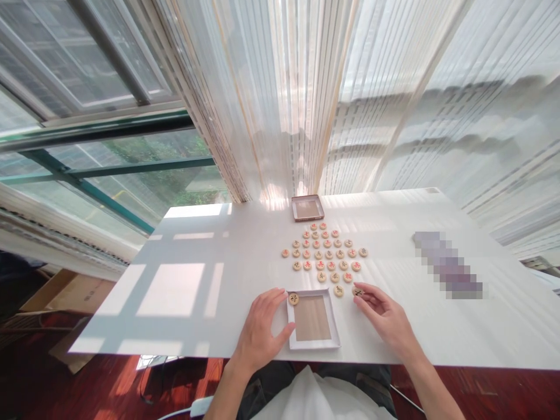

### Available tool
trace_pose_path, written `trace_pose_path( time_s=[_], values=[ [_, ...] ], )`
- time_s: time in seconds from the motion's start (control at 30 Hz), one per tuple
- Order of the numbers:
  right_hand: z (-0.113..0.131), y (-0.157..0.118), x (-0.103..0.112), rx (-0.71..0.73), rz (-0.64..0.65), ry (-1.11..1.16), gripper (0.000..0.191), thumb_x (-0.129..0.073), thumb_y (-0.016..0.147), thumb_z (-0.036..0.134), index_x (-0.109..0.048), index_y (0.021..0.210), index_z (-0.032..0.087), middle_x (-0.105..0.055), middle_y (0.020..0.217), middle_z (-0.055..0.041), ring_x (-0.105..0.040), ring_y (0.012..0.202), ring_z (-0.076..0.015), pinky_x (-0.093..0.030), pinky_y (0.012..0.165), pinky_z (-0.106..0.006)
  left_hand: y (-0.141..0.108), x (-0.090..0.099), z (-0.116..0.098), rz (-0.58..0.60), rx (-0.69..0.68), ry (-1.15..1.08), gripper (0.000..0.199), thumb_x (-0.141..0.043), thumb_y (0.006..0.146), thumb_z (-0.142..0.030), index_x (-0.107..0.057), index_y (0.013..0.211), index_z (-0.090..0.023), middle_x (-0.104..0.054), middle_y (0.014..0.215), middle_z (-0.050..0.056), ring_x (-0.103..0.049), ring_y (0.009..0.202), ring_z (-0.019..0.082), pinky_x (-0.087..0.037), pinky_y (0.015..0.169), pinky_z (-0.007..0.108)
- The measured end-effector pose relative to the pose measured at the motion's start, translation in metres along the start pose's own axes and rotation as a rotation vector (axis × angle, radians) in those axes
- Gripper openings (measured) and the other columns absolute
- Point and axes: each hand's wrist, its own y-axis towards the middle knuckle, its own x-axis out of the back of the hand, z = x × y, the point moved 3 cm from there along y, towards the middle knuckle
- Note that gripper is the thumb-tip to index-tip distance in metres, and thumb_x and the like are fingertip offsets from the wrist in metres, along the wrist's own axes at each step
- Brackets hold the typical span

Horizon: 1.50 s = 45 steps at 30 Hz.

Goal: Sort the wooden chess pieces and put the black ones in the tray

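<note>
My left hand [265, 326] rests at the left side of an open shallow box [335, 326], fingers apart, with the thumb by its left wall. One round piece with a black character [293, 298] lies in the box's upper left corner. To the right of the box, my right hand [382, 312] pinches a round wooden piece [357, 291] between thumb and fingers, low over the white table. Just left of it lies another piece [338, 290]. Beyond the box, rows of round pieces [329, 254] with red or black characters are spread out.
A second shallow tray [307, 218] stands at the table's far edge, behind the pieces. At the right of the table [245, 280] is a blurred-out item [448, 265]. Curtains [280, 99] hang behind, and a cardboard box [81, 291] is on the left.
</note>
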Motion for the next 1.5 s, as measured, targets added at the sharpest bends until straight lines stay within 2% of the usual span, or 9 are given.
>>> trace_pose_path(
  time_s=[0.17, 0.27, 0.37, 0.6, 0.77, 0.9, 1.03, 1.27, 1.5],
  values=[
    [0.003, -0.004, 0.000, -0.053, -0.005, 0.000, 0.044, -0.069, 0.083, 0.051, -0.069, 0.114, 0.020, -0.075, 0.083, -0.0058, -0.073, 0.079, -0.0225, -0.061, 0.077, -0.034, 0.001, -0.004, 0.001, -0.007, -0.010, 0.031, 0.052, -0.059, 0.090, -0.030, -0.046, 0.139, -0.027, -0.057, 0.139, 0.008, -0.047, 0.135, 0.029, -0.043, 0.111, 0.049],
    [0.007, -0.006, -0.001, -0.113, -0.034, 0.037, 0.043, -0.067, 0.086, 0.051, -0.067, 0.114, 0.019, -0.076, 0.079, -0.0060, -0.074, 0.080, -0.0238, -0.060, 0.079, -0.035, 0.001, -0.004, 0.002, -0.001, -0.012, 0.033, 0.052, -0.059, 0.090, -0.029, -0.046, 0.140, -0.027, -0.057, 0.139, 0.008, -0.046, 0.135, 0.029, -0.042, 0.111, 0.049],
    [0.008, -0.007, -0.001, -0.115, -0.064, 0.075, 0.038, -0.068, 0.086, 0.049, -0.067, 0.109, 0.019, -0.076, 0.084, -0.0077, -0.075, 0.082, -0.0251, -0.060, 0.082, -0.038, 0.002, -0.003, 0.001, -0.006, -0.015, 0.036, 0.051, -0.059, 0.090, -0.029, -0.046, 0.139, -0.026, -0.058, 0.138, 0.007, -0.047, 0.134, 0.028, -0.042, 0.112, 0.048],
    [0.002, -0.003, 0.000, 0.080, -0.094, 0.076, 0.026, -0.070, 0.085, 0.043, -0.072, 0.100, 0.022, -0.068, 0.109, -0.0067, -0.073, 0.085, -0.0209, -0.062, 0.082, -0.036, 0.002, -0.003, 0.001, -0.031, -0.025, 0.026, 0.051, -0.060, 0.088, -0.028, -0.048, 0.138, -0.027, -0.060, 0.135, 0.008, -0.051, 0.131, 0.030, -0.045, 0.109, 0.051],
    [0.005, -0.003, -0.002, -0.034, -0.073, 0.106, 0.038, -0.074, 0.081, 0.047, -0.069, 0.109, 0.022, -0.076, 0.098, -0.0067, -0.075, 0.090, -0.0241, -0.060, 0.089, -0.039, 0.002, -0.004, 0.001, -0.029, -0.016, 0.024, 0.051, -0.060, 0.088, -0.029, -0.049, 0.138, -0.028, -0.060, 0.135, 0.008, -0.051, 0.131, 0.030, -0.045, 0.109, 0.051],
    [0.011, -0.006, -0.004, -0.101, -0.063, 0.150, 0.043, -0.074, 0.080, 0.050, -0.069, 0.110, 0.019, -0.076, 0.107, -0.0113, -0.075, 0.095, -0.0294, -0.062, 0.088, -0.042, 0.002, -0.004, 0.001, -0.027, -0.016, 0.026, 0.050, -0.059, 0.089, -0.030, -0.049, 0.138, -0.028, -0.060, 0.136, 0.007, -0.050, 0.131, 0.030, -0.044, 0.109, 0.051],
    [0.008, -0.006, -0.002, -0.083, -0.058, 0.138, 0.039, -0.072, 0.083, 0.048, -0.070, 0.109, 0.018, -0.076, 0.105, -0.0123, -0.075, 0.095, -0.0296, -0.061, 0.089, -0.044, 0.002, -0.004, 0.001, -0.018, -0.013, 0.034, 0.051, -0.060, 0.089, -0.029, -0.048, 0.138, -0.028, -0.059, 0.137, 0.006, -0.048, 0.133, 0.028, -0.043, 0.111, 0.048],
    [-0.001, -0.003, 0.000, 0.057, -0.058, 0.029, 0.028, -0.068, 0.087, 0.042, -0.072, 0.107, 0.022, -0.070, 0.108, -0.0075, -0.072, 0.082, -0.0193, -0.060, 0.079, -0.033, 0.002, -0.004, 0.002, -0.012, -0.018, 0.038, 0.050, -0.060, 0.089, -0.029, -0.048, 0.138, -0.027, -0.059, 0.137, 0.007, -0.048, 0.133, 0.028, -0.042, 0.111, 0.048],
    [0.004, -0.004, -0.002, 0.011, -0.066, 0.095, 0.030, -0.067, 0.087, 0.044, -0.070, 0.106, 0.020, -0.070, 0.101, -0.0077, -0.073, 0.082, -0.0212, -0.060, 0.079, -0.034, 0.001, -0.006, 0.004, -0.031, -0.048, 0.060, 0.050, -0.061, 0.089, -0.031, -0.049, 0.138, -0.025, -0.060, 0.135, 0.008, -0.050, 0.131, 0.028, -0.044, 0.110, 0.048]
  ],
)
